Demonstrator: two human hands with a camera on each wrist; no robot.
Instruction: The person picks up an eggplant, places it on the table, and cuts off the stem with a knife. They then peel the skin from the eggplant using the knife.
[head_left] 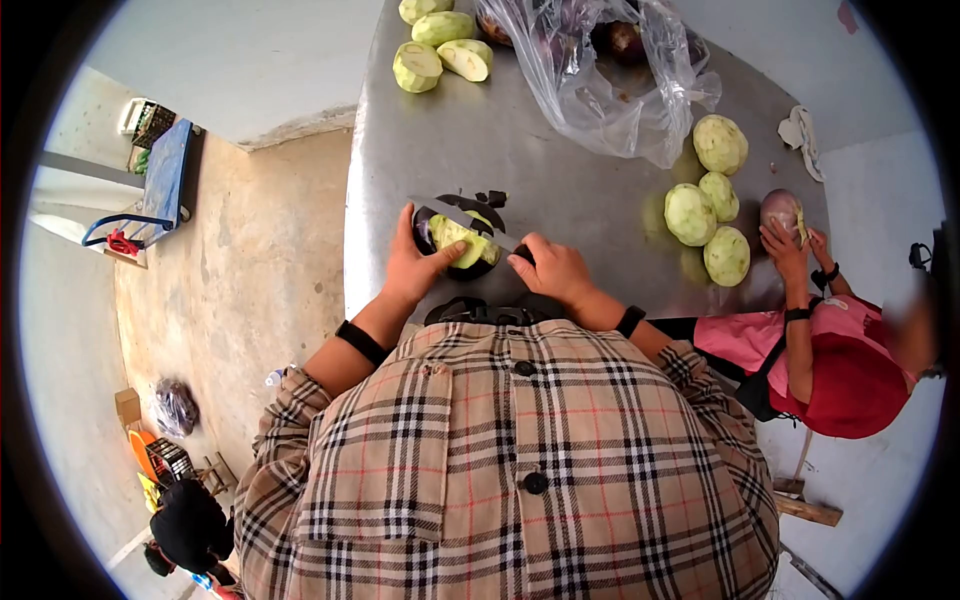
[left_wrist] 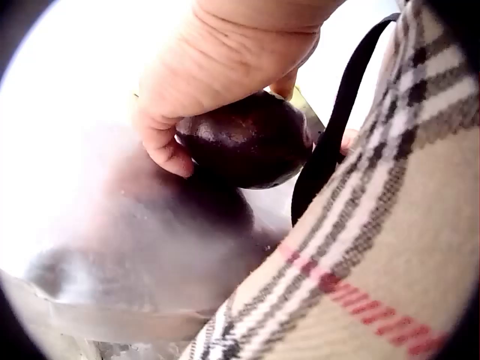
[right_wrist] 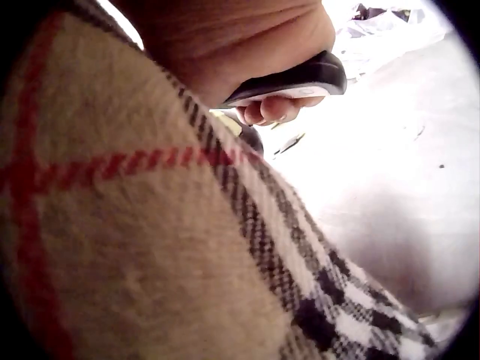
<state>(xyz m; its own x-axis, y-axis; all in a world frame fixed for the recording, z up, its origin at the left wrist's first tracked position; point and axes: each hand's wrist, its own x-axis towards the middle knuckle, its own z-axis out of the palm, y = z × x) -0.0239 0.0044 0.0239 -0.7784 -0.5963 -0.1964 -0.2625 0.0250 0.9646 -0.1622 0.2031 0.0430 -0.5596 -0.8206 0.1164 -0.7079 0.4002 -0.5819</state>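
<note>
A partly peeled eggplant, dark purple below with pale green flesh on top, is held over the metal table near its front edge. My left hand grips it from the left, the thumb across the peeled flesh. In the left wrist view its glossy dark skin shows under the curled fingers. My right hand holds a knife by its black handle, the blade lying across the eggplant's top. The right wrist view shows the fingers wrapped round that handle. Dark peel scraps lie just beyond.
Several peeled eggplants stand on the table to the right; more, some cut, sit at the far left. A clear plastic bag with eggplants lies at the back. On the right another person handles an eggplant.
</note>
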